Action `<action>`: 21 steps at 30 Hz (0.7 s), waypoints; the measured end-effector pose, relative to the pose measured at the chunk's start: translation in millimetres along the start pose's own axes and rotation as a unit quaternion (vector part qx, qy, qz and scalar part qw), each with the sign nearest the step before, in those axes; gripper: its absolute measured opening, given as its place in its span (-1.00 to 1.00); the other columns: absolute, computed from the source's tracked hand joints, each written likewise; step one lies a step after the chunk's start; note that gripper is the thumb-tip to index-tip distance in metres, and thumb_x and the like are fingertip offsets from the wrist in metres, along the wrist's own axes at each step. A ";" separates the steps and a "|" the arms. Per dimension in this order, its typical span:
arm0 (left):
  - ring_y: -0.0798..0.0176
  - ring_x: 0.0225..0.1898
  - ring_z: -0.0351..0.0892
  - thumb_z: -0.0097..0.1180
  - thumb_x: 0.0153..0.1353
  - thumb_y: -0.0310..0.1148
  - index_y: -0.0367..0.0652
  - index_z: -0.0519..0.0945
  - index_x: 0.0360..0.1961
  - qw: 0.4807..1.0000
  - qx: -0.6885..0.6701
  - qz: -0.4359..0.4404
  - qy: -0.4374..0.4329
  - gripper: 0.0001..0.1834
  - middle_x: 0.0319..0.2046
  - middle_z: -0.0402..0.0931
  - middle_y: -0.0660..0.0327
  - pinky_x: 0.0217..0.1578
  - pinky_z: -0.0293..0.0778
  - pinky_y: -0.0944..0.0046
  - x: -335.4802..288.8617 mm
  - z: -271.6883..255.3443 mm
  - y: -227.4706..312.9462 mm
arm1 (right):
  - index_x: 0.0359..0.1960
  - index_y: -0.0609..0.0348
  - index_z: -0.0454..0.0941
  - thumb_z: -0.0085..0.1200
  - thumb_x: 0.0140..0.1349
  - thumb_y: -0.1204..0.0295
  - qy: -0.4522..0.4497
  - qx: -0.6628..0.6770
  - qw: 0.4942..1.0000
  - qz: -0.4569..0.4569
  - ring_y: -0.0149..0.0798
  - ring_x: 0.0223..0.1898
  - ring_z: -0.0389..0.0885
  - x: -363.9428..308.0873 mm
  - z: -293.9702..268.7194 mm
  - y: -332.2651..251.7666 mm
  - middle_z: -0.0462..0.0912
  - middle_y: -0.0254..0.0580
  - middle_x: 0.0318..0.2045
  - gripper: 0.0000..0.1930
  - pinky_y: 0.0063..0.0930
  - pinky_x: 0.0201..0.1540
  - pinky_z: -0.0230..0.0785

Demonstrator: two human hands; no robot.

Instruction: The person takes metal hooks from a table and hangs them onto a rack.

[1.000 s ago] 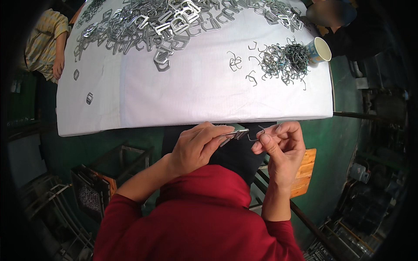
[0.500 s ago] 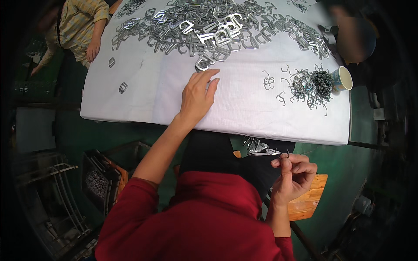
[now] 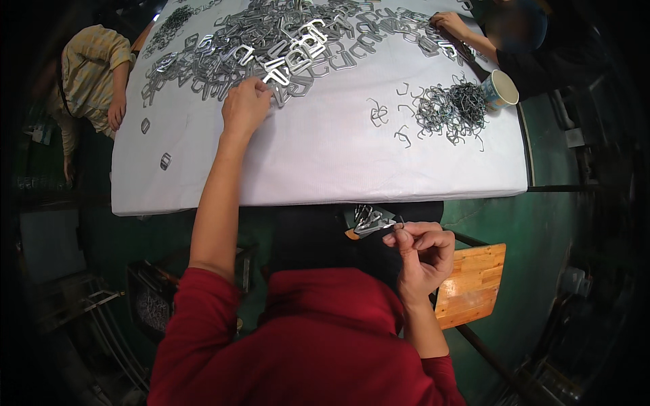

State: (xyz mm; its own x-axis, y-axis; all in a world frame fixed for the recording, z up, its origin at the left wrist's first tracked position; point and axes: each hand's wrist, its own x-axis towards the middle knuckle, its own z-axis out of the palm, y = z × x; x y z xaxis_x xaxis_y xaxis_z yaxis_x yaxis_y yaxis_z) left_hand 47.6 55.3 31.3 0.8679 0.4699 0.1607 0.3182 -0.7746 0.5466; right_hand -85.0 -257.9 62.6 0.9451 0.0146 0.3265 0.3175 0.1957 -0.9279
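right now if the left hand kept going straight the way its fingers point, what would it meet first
The left hand already has its fingertips at the pile of flat metal buckles, so it would likely push straight into those.

1. The left hand [image 3: 245, 107] covers the buckles [image 3: 284, 47] under its fingers; which one it touches cannot be told.
2. The right hand [image 3: 421, 254] curls shut, hiding what it pinches.
3. The tabletop [image 3: 318, 162] and the buckles run off the top edge.
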 end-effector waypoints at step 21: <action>0.31 -0.49 0.59 0.21 0.02 -0.56 -0.20 0.60 -0.31 0.896 -0.299 0.287 -0.158 -0.83 -0.45 0.58 0.19 -0.53 0.49 0.40 -157.6 -39.9 112.8 | -0.41 0.30 0.29 0.04 0.10 0.78 -0.014 -0.029 0.999 0.019 -0.37 -0.42 0.60 -5.1 -4.4 24.1 0.57 0.00 -0.38 -0.81 -0.58 -0.35 0.53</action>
State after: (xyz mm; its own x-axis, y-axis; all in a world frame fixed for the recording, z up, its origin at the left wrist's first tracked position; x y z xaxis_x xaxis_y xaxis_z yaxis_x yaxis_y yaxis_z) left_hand -68.5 -89.2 100.4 0.9182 -0.1497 0.3667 -0.3940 -0.4400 0.8070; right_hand -81.7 -257.6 37.7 0.9542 0.0482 0.2952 0.2865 0.1365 -0.9483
